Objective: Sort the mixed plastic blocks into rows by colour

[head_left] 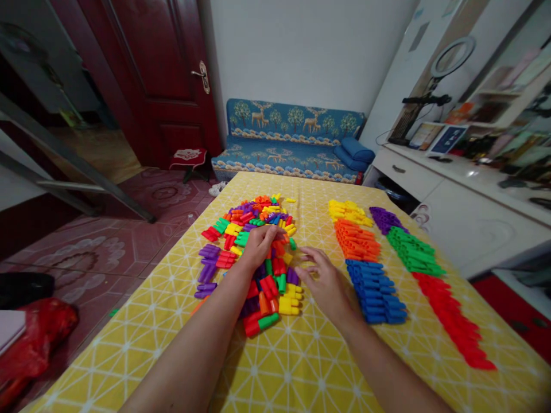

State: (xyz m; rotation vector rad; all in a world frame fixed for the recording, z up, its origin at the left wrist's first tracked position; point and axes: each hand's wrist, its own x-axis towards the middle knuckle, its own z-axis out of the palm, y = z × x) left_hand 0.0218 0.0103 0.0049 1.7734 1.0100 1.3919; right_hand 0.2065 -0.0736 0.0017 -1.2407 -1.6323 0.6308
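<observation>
My left hand reaches over a mixed pile of plastic bullet-shaped building blocks. Its visible fingers stretch to the right just above the pieces; the undersides of the fingertips are hidden. At the pile's right edge, my right hand hovers with curved fingers apart and nothing visible between them. Close to its fingertips lie a purple block and some yellow blocks. The pile mixes red, orange, yellow, green, purple and blue pieces.
Sorted blocks lie on the right: yellow, orange, blue, purple, green and red. A yellow patterned cloth covers the table. Beyond stands a blue sofa; a white cabinet is at right.
</observation>
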